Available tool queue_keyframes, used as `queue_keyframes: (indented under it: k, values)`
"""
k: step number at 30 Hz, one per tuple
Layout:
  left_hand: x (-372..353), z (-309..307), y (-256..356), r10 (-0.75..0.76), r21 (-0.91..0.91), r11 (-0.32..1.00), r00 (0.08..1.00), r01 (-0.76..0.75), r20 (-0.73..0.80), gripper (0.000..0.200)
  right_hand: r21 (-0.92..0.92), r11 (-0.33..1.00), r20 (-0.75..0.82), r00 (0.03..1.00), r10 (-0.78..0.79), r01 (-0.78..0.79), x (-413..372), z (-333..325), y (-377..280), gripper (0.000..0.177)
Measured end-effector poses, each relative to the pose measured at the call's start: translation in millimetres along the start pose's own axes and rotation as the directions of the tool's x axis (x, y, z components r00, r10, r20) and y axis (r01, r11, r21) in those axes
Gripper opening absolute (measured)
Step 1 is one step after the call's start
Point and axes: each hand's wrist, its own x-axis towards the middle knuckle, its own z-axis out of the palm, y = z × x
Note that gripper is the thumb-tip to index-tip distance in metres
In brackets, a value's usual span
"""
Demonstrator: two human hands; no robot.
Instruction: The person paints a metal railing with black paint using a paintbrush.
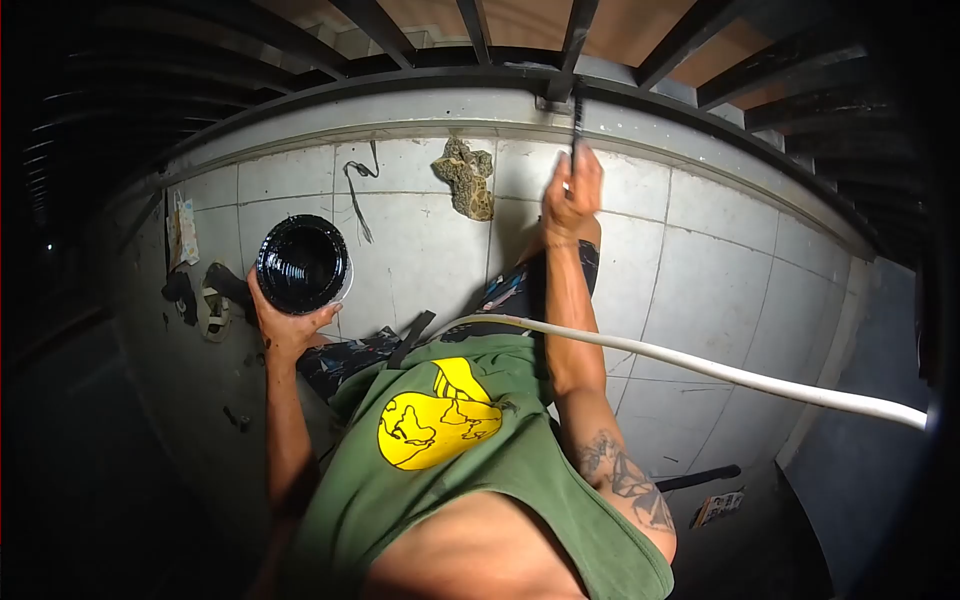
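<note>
My left hand (290, 325) is closed round the lower side of a round can (304, 263) with glossy black paint inside. My right hand (573, 195) reaches forward with its fingers pinched on a thin dark brush (578, 115), whose far end is at the bottom rail of a black metal railing (500, 75). The brush tip is hard to make out against the dark bars. Below it runs a pale ledge (420, 108).
A mottled rag (466, 180) and a dark strip of cord (358, 195) lie on the tiled floor (420, 240). Sandals (215, 305) are at the left. A white hose (700, 367) crosses on the right, above a dark rod (700, 478).
</note>
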Motion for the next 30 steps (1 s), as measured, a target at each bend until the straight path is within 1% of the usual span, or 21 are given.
queue_keyframes:
  k: [3,5,6,7,9,10,11,13,15,16,17,19,21,22,23,25,26,27,28,29,30]
  values:
    - [-1,0,-3,-0.006,-0.018,1.0,0.999,0.005,-0.035,0.101,0.041,0.997,0.071,0.995,-0.066,0.063,-8,37,-9,0.028]
    - [-5,-2,-9,-0.021,-0.017,1.0,0.999,0.02,-0.048,0.101,0.182,0.983,0.247,0.969,-0.015,-0.032,-19,46,-21,0.031]
    - [-3,-3,-11,-0.021,-0.034,0.999,0.999,0.02,-0.037,0.102,0.196,0.977,0.265,0.955,-0.134,0.083,-17,49,-24,0.036]
    - [-4,-5,-13,-0.028,-0.046,0.999,0.999,0.027,-0.021,0.103,0.197,0.977,0.266,0.955,-0.129,0.078,-17,48,-25,0.036]
    - [1,-5,-12,-0.009,-0.022,1.0,1.0,0.009,-0.018,0.103,0.326,0.911,0.335,0.87,-0.361,0.252,-8,47,-25,0.039]
    - [0,-6,-11,0.005,-0.002,1.0,1.0,-0.005,-0.011,0.104,0.293,0.933,0.396,0.861,-0.317,0.209,-5,42,-17,0.042]
    - [-3,-7,-11,-0.001,-0.001,1.0,1.0,0.001,-0.008,0.104,0.238,0.952,0.316,0.911,-0.265,0.194,-2,41,-4,0.036]
    - [-2,-4,-10,-0.02,-0.04,0.999,0.999,0.019,-0.037,0.103,0.218,0.964,0.215,0.955,-0.203,0.156,13,26,9,0.03]
    - [-3,-6,-7,-0.016,-0.019,1.0,1.0,0.015,-0.025,0.104,0.135,0.976,0.095,0.979,-0.183,0.169,19,6,6,0.024]
    - [-1,-4,-7,0.0,-0.001,1.0,1.0,0.0,-0.024,0.104,0.064,0.973,0.039,0.974,-0.222,0.22,19,0,6,0.024]
    - [-2,-5,-8,-0.007,0.003,1.0,1.0,0.007,-0.02,0.104,0.046,0.981,-0.007,0.982,-0.186,0.187,16,-4,2,0.022]
    - [0,-2,-8,0.006,0.025,1.0,1.0,-0.006,-0.019,0.103,0.012,0.996,-0.032,0.995,-0.092,0.092,10,-9,-10,0.022]
    - [1,-1,-7,-0.007,0.0,1.0,1.0,0.007,-0.019,0.103,0.097,0.986,0.063,0.988,-0.143,0.137,5,1,-14,0.024]
    - [3,-1,-6,-0.025,-0.023,0.999,1.0,0.024,-0.016,0.103,0.179,0.976,0.149,0.977,-0.154,0.126,4,7,-16,0.025]
    - [6,-1,-5,-0.02,-0.022,1.0,1.0,0.02,-0.02,0.103,0.24,0.955,0.161,0.963,-0.215,0.173,8,17,-18,0.026]
    - [5,-2,-1,0.015,-0.009,1.0,1.0,-0.016,-0.016,0.102,0.278,0.96,0.227,0.969,-0.093,0.027,17,22,-16,0.025]
    - [4,-2,-2,0.018,-0.009,1.0,1.0,-0.018,-0.021,0.102,0.227,0.971,0.195,0.973,-0.124,0.078,24,20,-7,0.024]
    - [4,-2,-2,-0.011,-0.04,0.999,1.0,0.01,-0.027,0.102,0.203,0.976,0.126,0.986,-0.108,0.081,27,19,-2,0.023]
    - [2,-2,-2,-0.046,-0.071,0.997,0.999,0.044,-0.025,0.102,0.157,0.981,0.096,0.987,-0.131,0.115,26,14,0,0.022]
    - [2,-3,-3,-0.051,-0.072,0.996,0.998,0.05,-0.024,0.102,0.105,0.984,0.07,0.986,-0.152,0.144,25,7,-2,0.021]
    - [3,-2,-4,-0.031,-0.044,0.999,0.999,0.03,-0.028,0.101,0.108,0.983,0.071,0.985,-0.159,0.151,28,2,-10,0.021]
